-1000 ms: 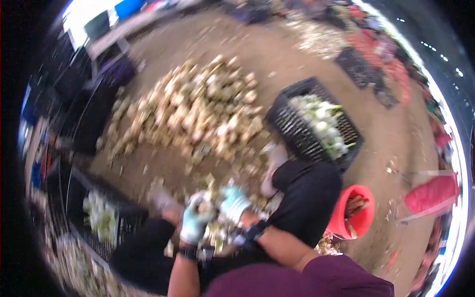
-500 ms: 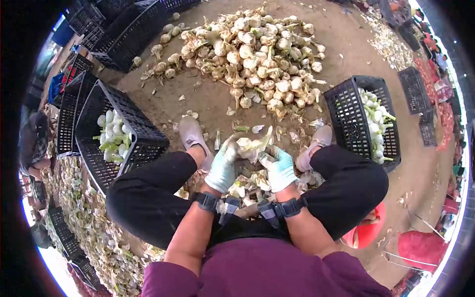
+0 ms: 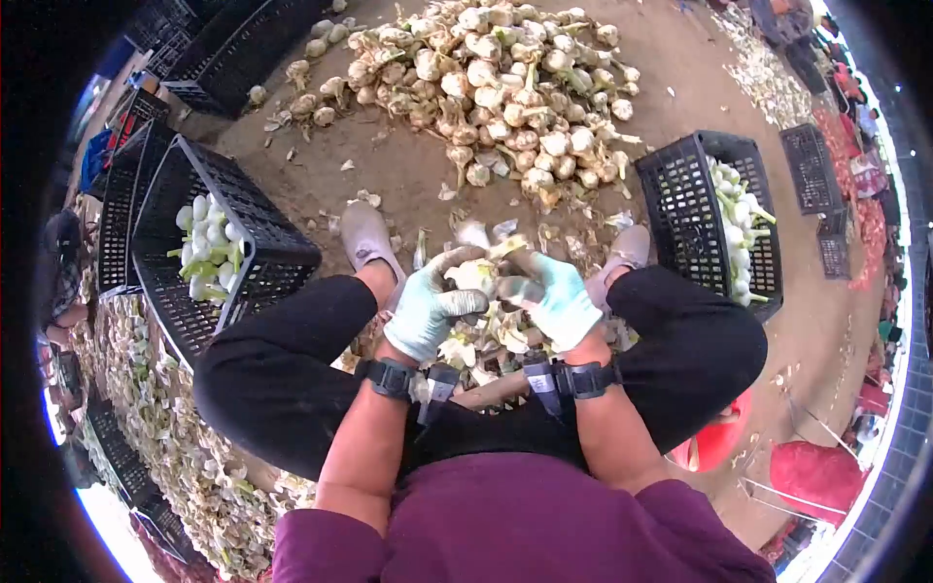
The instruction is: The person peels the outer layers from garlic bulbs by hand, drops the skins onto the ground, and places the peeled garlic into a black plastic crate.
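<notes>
Between my gloved hands, above the ground and in front of my lap, is a garlic bulb (image 3: 473,276) with pale, partly loosened skin. My left hand (image 3: 428,306) is closed around the bulb from the left, thumb across its near side. On the other side my right hand (image 3: 558,296) has its fingers and thumb closed at the bulb's stalk and outer skin, slightly blurred. Below both hands lie shed garlic skins (image 3: 505,330) between my feet. A large heap of unpeeled garlic bulbs (image 3: 496,87) covers the ground ahead.
A black crate (image 3: 277,248) with white peeled bulbs leans at my left. Another black crate (image 3: 671,209) with peeled bulbs stands at my right. A red basin (image 3: 714,442) is beside my right knee. Peelings (image 3: 194,437) cover the ground at left; a person (image 3: 68,262) is at the far left.
My hands have turned around the garlic bulb, with my left thumb now across it. My right hand has moved slightly up and to the right. The view has shifted a little.
</notes>
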A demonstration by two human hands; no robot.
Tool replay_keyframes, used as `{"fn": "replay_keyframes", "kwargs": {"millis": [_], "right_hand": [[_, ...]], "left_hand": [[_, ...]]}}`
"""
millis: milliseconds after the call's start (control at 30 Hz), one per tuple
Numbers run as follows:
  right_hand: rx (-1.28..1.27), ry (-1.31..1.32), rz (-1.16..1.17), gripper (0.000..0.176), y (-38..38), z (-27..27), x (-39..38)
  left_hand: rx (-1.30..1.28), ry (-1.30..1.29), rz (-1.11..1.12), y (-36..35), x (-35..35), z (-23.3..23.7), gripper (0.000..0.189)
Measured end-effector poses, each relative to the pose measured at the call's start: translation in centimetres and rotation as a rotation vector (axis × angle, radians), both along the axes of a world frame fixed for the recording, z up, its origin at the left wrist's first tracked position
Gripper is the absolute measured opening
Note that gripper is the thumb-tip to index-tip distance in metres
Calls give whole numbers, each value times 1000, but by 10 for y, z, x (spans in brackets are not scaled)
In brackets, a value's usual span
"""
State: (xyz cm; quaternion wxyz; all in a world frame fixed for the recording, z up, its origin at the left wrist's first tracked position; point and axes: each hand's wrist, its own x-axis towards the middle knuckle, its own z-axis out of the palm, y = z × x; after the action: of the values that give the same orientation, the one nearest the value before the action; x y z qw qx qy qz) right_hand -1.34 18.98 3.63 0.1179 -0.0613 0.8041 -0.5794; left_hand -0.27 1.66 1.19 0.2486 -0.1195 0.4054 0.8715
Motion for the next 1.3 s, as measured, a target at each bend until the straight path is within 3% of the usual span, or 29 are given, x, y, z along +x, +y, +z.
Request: {"fn": "replay_keyframes", "kwargs": {"millis": [67, 133, 200, 267, 333, 367, 400, 500, 567, 600, 667, 700, 733, 800, 833, 867, 933, 967, 1000, 1133, 1200, 1267, 1300], "right_hand": [[61, -82, -16, 29, 0, 14, 0], [112, -159, -22, 28, 2, 9, 1], [172, 27, -38, 26, 5, -2, 2], [97, -65, -11, 26, 5, 2, 2], [-127, -111, -196, 25, -3, 13, 7], [110, -58, -2, 24, 2, 22, 3], [293, 180, -29, 21, -2, 13, 6], [315, 243, -112, 19, -7, -11, 13], [297, 501, -180, 16, -6, -34, 16], [295, 498, -182, 16, -5, -34, 14], [436, 134, -257, 17, -1, -34, 7], [181, 48, -376, 16, -1, -39, 1], [141, 12, -454, 12, 2, -41, -6], [147, -27, -391, 17, 17, -33, -8], [-294, -123, -394, 21, 16, -39, -9], [-290, -127, -394, 21, 17, -39, -4], [118, 108, -72, 20, 14, -15, 6], [299, 140, -86, 26, 9, -3, 8], [445, -52, -7, 25, 6, 5, 8], [325, 3, -76, 18, 0, 0, 12], [232, 21, -82, 16, 2, -6, 11], [363, 54, -178, 10, 6, -23, 6], [293, -58, -323, 10, 8, -32, 1]], "left_hand": [[-70, -11, -42, -4, 2, -5, 58], [63, -16, -83, -8, 1, -5, 59], [36, -24, -102, -10, -1, -2, 58], [39, 0, -89, -8, -4, -2, 54], [18, 18, -61, -3, -4, 0, 52], [-29, 8, -18, 1, -3, 1, 52], [-77, -4, 24, 4, -2, 4, 52], [-235, 73, 6, 10, 0, 7, 49], [-218, 31, -41, 3, -2, 8, 50], [-199, -7, -81, 0, -2, 7, 52], [-70, 20, -77, 1, -1, 1, 62], [-19, 19, -67, 4, 0, 3, 62], [31, 20, -56, 7, -1, 7, 62], [126, -43, -61, 5, -4, 11, 57], [61, -50, -57, 4, -5, 10, 54], [0, -60, -55, 4, -4, 7, 52], [0, -52, -33, 8, -4, 1, 48], [-58, 2, 15, 11, -3, 0, 50], [-119, 57, 63, 12, -3, 0, 52], [-303, 85, -19, 14, -3, 10, 47], [-237, 47, -36, 10, -4, 11, 46], [46, -48, -48, 5, -4, 7, 48], [88, -61, -81, 2, -3, 2, 50]]}}
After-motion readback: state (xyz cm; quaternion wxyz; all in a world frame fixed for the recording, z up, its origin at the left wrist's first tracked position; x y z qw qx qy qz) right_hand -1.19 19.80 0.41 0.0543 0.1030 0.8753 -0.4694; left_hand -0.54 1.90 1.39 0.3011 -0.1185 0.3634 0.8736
